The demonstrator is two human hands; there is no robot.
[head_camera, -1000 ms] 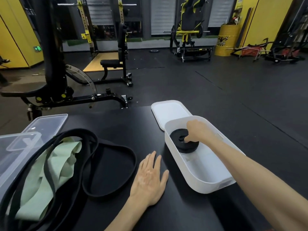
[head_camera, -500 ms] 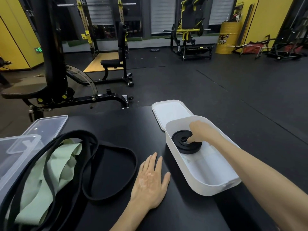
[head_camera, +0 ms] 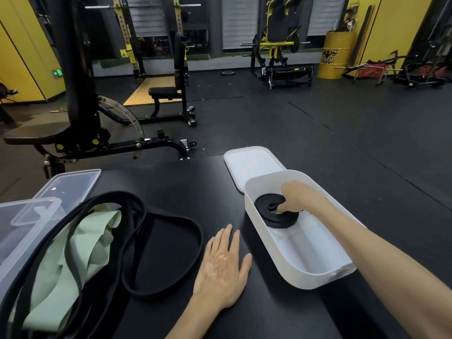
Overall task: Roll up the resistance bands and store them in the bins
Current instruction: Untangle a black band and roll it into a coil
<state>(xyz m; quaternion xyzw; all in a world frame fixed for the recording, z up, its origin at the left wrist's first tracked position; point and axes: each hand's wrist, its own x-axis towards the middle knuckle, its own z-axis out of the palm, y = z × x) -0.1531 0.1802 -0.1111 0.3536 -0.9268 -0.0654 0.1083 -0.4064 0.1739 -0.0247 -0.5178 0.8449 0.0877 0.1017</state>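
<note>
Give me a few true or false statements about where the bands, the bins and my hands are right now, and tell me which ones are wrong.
1. The rolled black band sits inside the white bin. True.
2. The left hand is gripping a loose band. False: it lies flat and open on the black table, touching no band.
3. The right hand is in the white bin, on the rolled band. True.
4. The white lid is closed on the white bin. False: it lies on the table behind the bin, partly under its far end.
5. The green band is already rolled up. False: it lies loose and crumpled among the unrolled black bands, beside the clear bin.
</note>
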